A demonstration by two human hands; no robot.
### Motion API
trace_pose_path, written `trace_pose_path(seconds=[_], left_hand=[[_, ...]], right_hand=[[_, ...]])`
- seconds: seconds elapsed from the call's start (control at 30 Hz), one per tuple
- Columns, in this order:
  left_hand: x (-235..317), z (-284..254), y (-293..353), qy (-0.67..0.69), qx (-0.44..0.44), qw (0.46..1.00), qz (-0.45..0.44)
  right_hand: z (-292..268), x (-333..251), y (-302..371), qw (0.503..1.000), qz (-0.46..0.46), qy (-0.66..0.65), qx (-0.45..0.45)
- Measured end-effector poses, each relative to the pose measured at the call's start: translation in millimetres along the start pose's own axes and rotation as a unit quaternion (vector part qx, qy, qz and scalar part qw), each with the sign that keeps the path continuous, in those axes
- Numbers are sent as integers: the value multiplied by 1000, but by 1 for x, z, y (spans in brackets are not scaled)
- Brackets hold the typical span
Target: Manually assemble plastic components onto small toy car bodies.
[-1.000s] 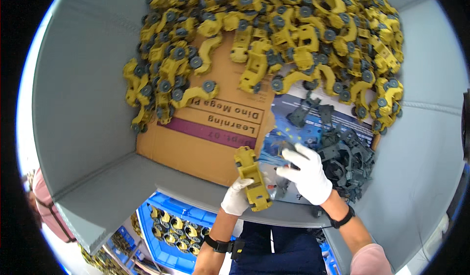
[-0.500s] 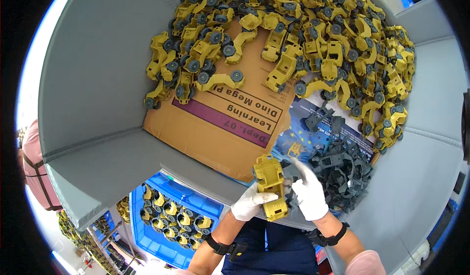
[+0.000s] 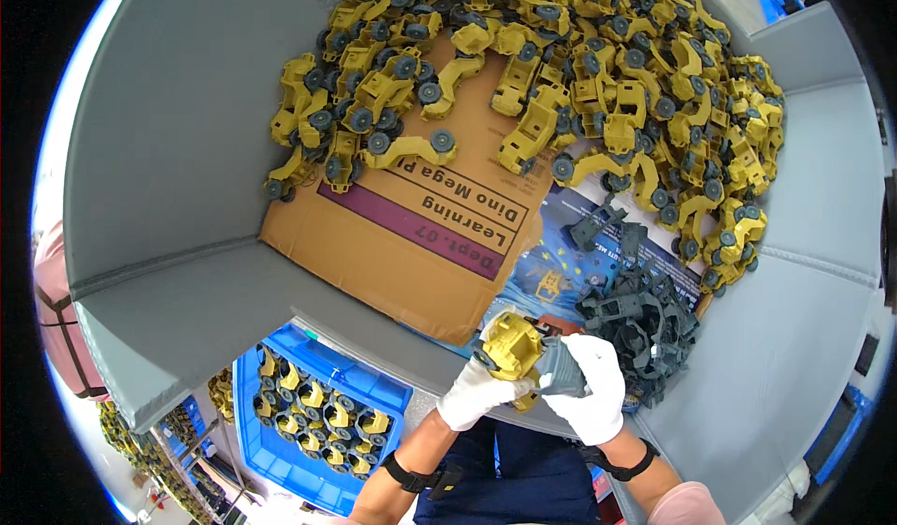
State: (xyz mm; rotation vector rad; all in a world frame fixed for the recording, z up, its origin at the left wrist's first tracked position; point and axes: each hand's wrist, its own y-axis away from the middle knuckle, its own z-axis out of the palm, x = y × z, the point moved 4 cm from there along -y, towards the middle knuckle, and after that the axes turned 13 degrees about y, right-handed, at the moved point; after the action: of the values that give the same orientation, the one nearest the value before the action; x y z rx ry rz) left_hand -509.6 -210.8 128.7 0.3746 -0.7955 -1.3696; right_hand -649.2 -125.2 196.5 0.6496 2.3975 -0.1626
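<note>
My left hand (image 3: pixel 476 396), in a white glove, is closed around a yellow toy vehicle body (image 3: pixel 513 346) with a dark wheel at its side. In my gloved right hand (image 3: pixel 595 394) is a dark grey plastic part (image 3: pixel 562 372), its broad face ribbed. The grey part meets the side of the yellow body between my two hands; the exact contact is partly hidden by the fingers. Just beyond my right hand lies a heap of dark grey plastic parts (image 3: pixel 645 329). A small yellow piece (image 3: pixel 551 285) rests on a blue printed sheet (image 3: pixel 523 268).
A large pile of yellow vehicle bodies with dark wheels (image 3: pixel 626 86) fills the far side of the grey-walled workspace. Flat brown cardboard (image 3: pixel 392 254) covers its middle. At lower left, a blue bin (image 3: pixel 252 432) holds rows of yellow pieces with wheels. Grey walls (image 3: pixel 187 105) rise at both sides.
My right hand has come in from the grey heap and brought a grey part against the yellow vehicle body. My left hand has tilted the body.
</note>
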Motion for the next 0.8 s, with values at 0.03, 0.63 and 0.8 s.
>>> trace_pose_path(seconds=[0.03,0.63,0.8], left_hand=[[0,2,1,8,-4,1000,5],[-4,-7,-5,97,-51,993,53],[-5,-9,-6,93,-44,993,58]], right_hand=[[-3,-5,0,1000,-3,-2,-1],[-1,-10,-3,998,-31,-11,-45],[-3,-16,-2,997,-69,-15,-13]])
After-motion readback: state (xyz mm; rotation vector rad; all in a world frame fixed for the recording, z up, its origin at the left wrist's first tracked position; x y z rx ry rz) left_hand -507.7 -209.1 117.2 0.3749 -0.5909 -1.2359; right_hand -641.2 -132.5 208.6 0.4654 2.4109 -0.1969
